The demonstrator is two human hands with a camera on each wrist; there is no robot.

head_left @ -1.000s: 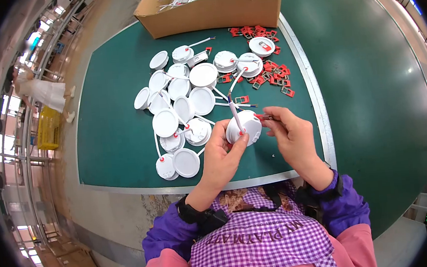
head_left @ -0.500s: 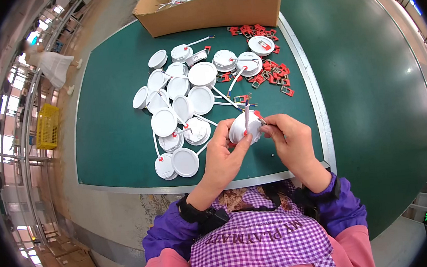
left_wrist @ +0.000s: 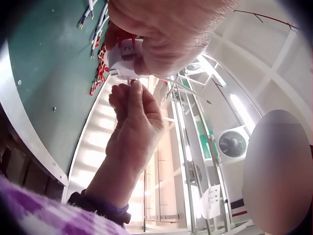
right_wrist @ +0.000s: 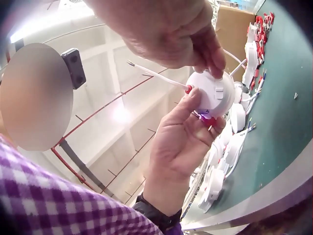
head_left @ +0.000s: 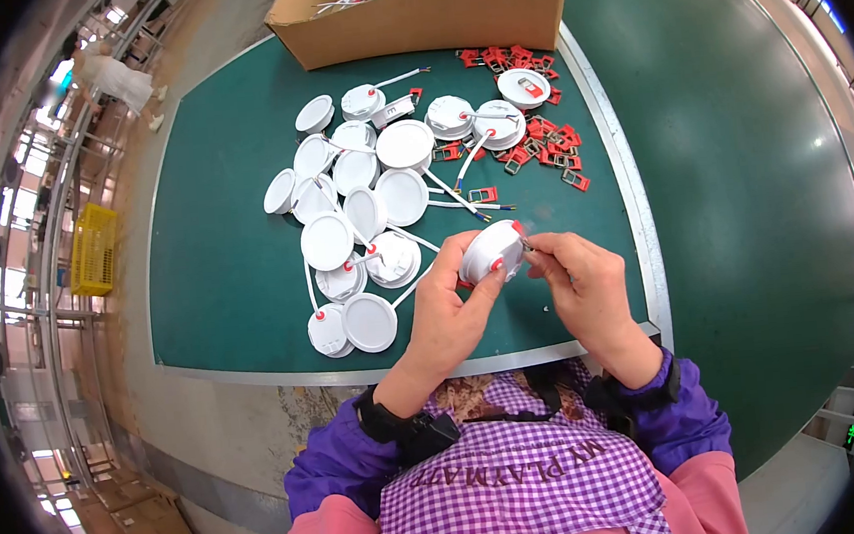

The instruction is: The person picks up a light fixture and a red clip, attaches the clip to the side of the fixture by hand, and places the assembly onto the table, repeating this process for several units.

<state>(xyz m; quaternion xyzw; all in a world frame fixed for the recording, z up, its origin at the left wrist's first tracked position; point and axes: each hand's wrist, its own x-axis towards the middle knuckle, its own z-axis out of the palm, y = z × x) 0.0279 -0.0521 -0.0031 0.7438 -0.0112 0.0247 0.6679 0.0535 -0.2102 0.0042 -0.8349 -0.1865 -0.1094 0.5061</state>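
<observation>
My left hand (head_left: 447,306) grips a white round LED downlight (head_left: 486,253) by its side, thumb at the red cable grommet on its back. Its white cable (right_wrist: 161,77) sticks out with bare wire ends, clear in the right wrist view. At the downlight's far right edge my right hand (head_left: 586,283) pinches a small red and metal spring clip (head_left: 518,228), mostly hidden by the fingertips. Another red clip (right_wrist: 208,121) shows on the opposite side, near the left fingers. Left of the hands, several similar downlights (head_left: 369,324) lie on the green table.
Loose red spring clips (head_left: 558,146) are heaped at the table's right side, beyond the hands. A cardboard box (head_left: 418,29) full of downlights stands at the far edge. A metal strip (head_left: 632,201) borders the table, with another green surface (head_left: 746,242) right of it.
The downlight has been turned in my left hand, so its cable no longer stands up in the head view. My right fingers have moved slightly left, onto its edge with the clip.
</observation>
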